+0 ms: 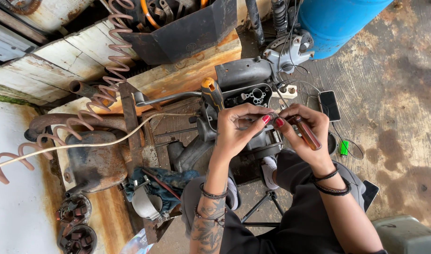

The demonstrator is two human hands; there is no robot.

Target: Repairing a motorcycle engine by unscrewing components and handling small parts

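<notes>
Right now I am sitting over a grey engine part (246,89) that is resting on a low stand in front of my knees. My left hand (239,129) is curling its fingers down onto the top of the part, and the thumb with the red nail is almost touching my other thumb. My right hand (304,131) is closing around a screwdriver (306,132) with a brown, see-through handle. The handle is lying across my palm and pointing down toward my wrist. I cannot see the tip, because my fingers are hiding it.

Another screwdriver with an orange and grey handle (211,91) is standing up just beside my left hand. A wrench (163,98) is lying on the wood to the left of it. A pink curly hose (109,61) is running across the old wooden desk (55,66). A blue barrel (335,21) is standing at the top. A phone (329,105) is lying on the floor near my right hand, and a small green thing (344,147) is lying a little below it.
</notes>
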